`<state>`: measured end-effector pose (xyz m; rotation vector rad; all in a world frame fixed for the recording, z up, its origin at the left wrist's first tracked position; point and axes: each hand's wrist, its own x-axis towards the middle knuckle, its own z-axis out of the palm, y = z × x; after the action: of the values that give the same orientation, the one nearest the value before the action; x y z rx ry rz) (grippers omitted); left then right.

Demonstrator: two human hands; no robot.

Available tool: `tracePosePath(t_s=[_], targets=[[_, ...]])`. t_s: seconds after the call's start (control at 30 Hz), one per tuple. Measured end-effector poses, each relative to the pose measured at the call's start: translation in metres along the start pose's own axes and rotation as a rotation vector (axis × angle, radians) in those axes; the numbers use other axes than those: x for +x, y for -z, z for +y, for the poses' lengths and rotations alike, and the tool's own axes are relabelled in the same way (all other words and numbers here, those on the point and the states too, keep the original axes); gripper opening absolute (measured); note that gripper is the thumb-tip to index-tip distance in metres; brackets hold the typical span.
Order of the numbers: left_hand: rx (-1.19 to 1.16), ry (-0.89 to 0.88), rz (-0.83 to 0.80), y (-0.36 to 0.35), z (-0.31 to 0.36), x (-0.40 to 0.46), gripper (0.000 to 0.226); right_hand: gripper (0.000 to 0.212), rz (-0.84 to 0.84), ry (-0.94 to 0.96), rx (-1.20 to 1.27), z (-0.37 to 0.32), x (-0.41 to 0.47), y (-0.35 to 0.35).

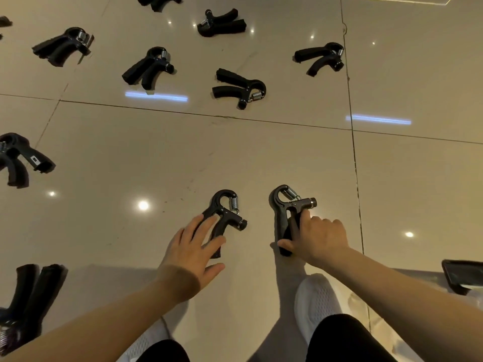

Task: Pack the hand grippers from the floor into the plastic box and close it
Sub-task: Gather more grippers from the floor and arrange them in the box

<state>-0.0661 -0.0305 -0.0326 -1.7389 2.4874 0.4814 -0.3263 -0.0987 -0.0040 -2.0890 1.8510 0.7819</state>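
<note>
Two hand grippers lie on the tiled floor (130,158) closest to the person, side by side near its near edge. The left hand (194,246) rests over the handles of the left gripper (224,215), fingers spread and straight across it, not yet curled round. The right hand (317,237) holds the handles of the right gripper (286,210), fingers curled over one side and the thumb tucked against the other.

Farther out, many more grippers are scattered over the floor: one past the tile joint in the middle (240,87), one to its left (149,67), one toward the far right (321,57), one at the far edge (222,22), one at the far left (64,45), one at the left edge (18,158) and one at the near left corner (28,301).

The plastic box is not clearly in view; a dark object (462,278) at the right edge cannot be identified. By the look of it the task is at an early stage: nearly all grippers remain on the floor, nothing is seen packed, and the closing is yet to come
</note>
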Motion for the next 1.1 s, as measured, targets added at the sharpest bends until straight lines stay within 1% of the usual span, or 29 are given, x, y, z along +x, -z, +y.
tracePosePath(t_s=[0.07,0.1,0.13,0.17,0.3,0.4,0.5,0.6,0.63,0.7,0.77,0.83,0.87,0.9,0.93,0.97,1.03,1.1], targets=[[-0.088,0.195,0.026,-0.004,0.000,0.000,0.062,0.094,0.017,-0.030,-0.053,-0.006,0.003,-0.003],[-0.148,0.299,-0.006,-0.008,-0.001,-0.001,0.070,0.098,0.020,-0.044,-0.066,-0.008,0.004,-0.004],[-0.200,0.382,-0.036,-0.010,-0.001,-0.002,0.078,0.101,0.021,-0.057,-0.072,-0.010,0.003,-0.004],[-0.228,0.422,-0.040,-0.011,-0.001,-0.001,0.083,0.101,0.022,-0.065,-0.079,-0.011,0.002,-0.005],[-0.250,0.430,0.007,-0.008,-0.001,0.008,0.092,0.093,0.024,-0.077,-0.082,-0.018,0.003,-0.005],[-0.284,0.451,0.036,-0.005,-0.001,0.019,0.094,0.095,0.020,-0.094,-0.068,-0.020,0.006,-0.006],[-0.233,0.442,-0.015,-0.006,-0.001,0.023,0.102,0.100,0.023,-0.099,-0.094,-0.020,0.004,-0.009],[-0.179,0.408,-0.012,-0.001,-0.002,0.027,0.104,0.113,-0.020,-0.098,-0.154,-0.019,0.002,-0.007],[-0.162,0.402,-0.009,0.002,-0.003,0.028,0.103,0.112,-0.036,-0.098,-0.145,-0.019,0.001,-0.006],[-0.189,0.412,0.016,0.012,-0.005,0.030,0.099,0.100,-0.051,-0.105,-0.070,-0.016,0.002,-0.002],[-0.299,0.442,0.067,0.022,-0.003,0.027,0.095,0.084,-0.026,-0.120,0.072,-0.010,0.001,0.006],[-0.460,0.518,0.116,0.029,0.002,0.020,0.091,0.075,0.053,-0.123,0.244,-0.001,-0.006,0.016],[-0.620,0.584,0.119,0.031,0.005,0.016,0.088,0.071,0.098,-0.125,0.337,0.004,-0.011,0.023],[-0.845,0.666,0.119,0.034,0.011,0.013,0.084,0.069,0.136,-0.128,0.422,0.009,-0.018,0.028],[-1.055,0.745,0.112,0.036,0.015,0.010,0.079,0.069,0.167,-0.130,0.492,0.014,-0.025,0.034],[-1.192,0.798,0.100,0.038,0.019,0.007,0.074,0.073,0.196,-0.129,0.548,0.017,-0.033,0.038],[-1.264,0.802,0.047,0.045,0.030,-0.001,0.067,0.083,0.258,-0.114,0.646,0.021,-0.049,0.043],[-1.213,0.739,0.052,0.051,0.041,-0.013,0.064,0.090,0.311,-0.091,0.747,0.024,-0.064,0.044]])
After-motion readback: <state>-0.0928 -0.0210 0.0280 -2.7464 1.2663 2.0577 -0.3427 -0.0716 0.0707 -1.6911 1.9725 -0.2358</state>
